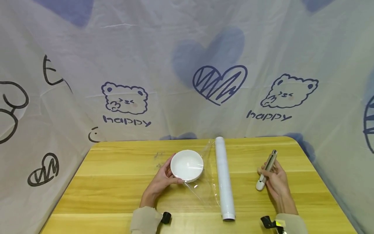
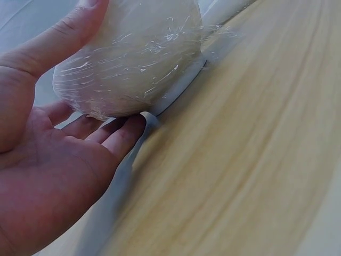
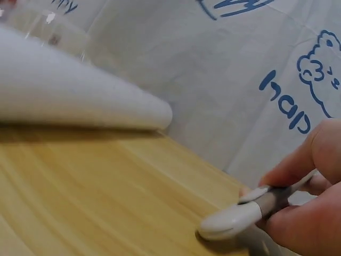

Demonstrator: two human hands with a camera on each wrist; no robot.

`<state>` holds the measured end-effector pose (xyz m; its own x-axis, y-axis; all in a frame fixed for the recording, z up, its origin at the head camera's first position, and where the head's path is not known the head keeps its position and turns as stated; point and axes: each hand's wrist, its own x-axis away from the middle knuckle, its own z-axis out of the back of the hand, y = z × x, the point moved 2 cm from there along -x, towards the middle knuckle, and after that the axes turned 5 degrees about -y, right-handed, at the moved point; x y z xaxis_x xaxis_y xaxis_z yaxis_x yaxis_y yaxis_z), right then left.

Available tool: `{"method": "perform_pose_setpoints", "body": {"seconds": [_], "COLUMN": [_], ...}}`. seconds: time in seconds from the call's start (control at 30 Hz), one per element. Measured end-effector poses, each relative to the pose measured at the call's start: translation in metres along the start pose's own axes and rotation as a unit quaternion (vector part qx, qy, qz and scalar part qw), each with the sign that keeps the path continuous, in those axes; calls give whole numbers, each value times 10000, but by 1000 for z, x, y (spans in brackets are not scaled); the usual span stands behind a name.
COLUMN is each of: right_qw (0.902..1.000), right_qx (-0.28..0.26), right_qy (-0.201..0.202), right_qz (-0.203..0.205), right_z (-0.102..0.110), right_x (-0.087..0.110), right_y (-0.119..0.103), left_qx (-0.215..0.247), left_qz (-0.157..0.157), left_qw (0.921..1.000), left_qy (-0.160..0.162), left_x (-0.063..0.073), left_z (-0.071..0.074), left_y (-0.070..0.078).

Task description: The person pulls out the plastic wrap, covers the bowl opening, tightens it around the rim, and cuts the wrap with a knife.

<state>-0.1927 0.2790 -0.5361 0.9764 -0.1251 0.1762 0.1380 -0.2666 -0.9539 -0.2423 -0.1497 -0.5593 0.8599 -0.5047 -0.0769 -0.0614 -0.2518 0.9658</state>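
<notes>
A white bowl (image 1: 187, 165) stands left of the table's middle, with clear plastic film (image 2: 144, 58) stretched over its side in the left wrist view. My left hand (image 1: 162, 180) holds the bowl from its left, thumb near the front rim and fingers round the far side and underneath. Loose film (image 1: 204, 191) spreads from the bowl toward a long white roll of cling film (image 1: 224, 178). To the right of the roll, my right hand (image 1: 276, 182) grips a grey and white utility knife (image 1: 267, 169) between thumb and fingers. In the right wrist view its white end (image 3: 229, 221) points toward the table.
The wooden table (image 1: 105, 182) carries faint dark marks (image 1: 159, 156) left of the bowl. A printed cloth (image 1: 163, 58) hangs behind and at both sides of the table. Black wrist-camera mounts (image 1: 166, 217) sit at both cuffs.
</notes>
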Motion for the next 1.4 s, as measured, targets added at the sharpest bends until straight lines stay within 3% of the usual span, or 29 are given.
{"method": "perform_pose_setpoints", "body": {"seconds": [0.1,0.17,0.27,0.43,0.67,0.83,0.9,0.97,1.07,1.13,1.23,1.3,1.4], "right_qw": [9975,9907,9724,9361,8995,8689,8640,8690,8815,8837,8740,8602,8440], "right_qx": [642,1216,2135,3340,3976,4429,4469,4355,4118,4035,4053,4146,4314], "right_qy": [298,573,903,1049,1580,1608,1402,1015,22,-700,-1768,-2336,-2749], "right_qz": [74,194,259,341,887,1516,1845,2119,2309,2265,2015,1832,1615], "right_z": [-1,-1,1,3,0,-13,-26,-46,-85,-111,-144,-158,-166], "right_x": [-4,-6,-8,-8,-8,1,9,19,33,43,54,60,66], "right_y": [1,1,1,1,5,0,-9,-18,-25,-24,-15,-7,3], "left_qx": [-2,-14,-54,-103,-89,-85,-69,-71,-89,-88,-84,-74,-95], "left_qz": [-36,-67,-93,-100,-8,36,58,56,22,-5,-22,-33,-27], "left_qw": [10000,10000,9999,9999,10000,10000,9999,9999,10000,9999,9999,9999,9999], "left_qy": [19,45,54,-1,24,24,46,47,-16,-63,-87,-67,-64], "left_x": [-2,-3,-4,-7,-5,-3,-2,-1,1,1,1,1,2], "left_z": [1,1,2,1,-1,-1,0,1,2,2,2,3,3], "left_y": [1,1,1,2,4,4,4,3,3,3,3,3,2]}}
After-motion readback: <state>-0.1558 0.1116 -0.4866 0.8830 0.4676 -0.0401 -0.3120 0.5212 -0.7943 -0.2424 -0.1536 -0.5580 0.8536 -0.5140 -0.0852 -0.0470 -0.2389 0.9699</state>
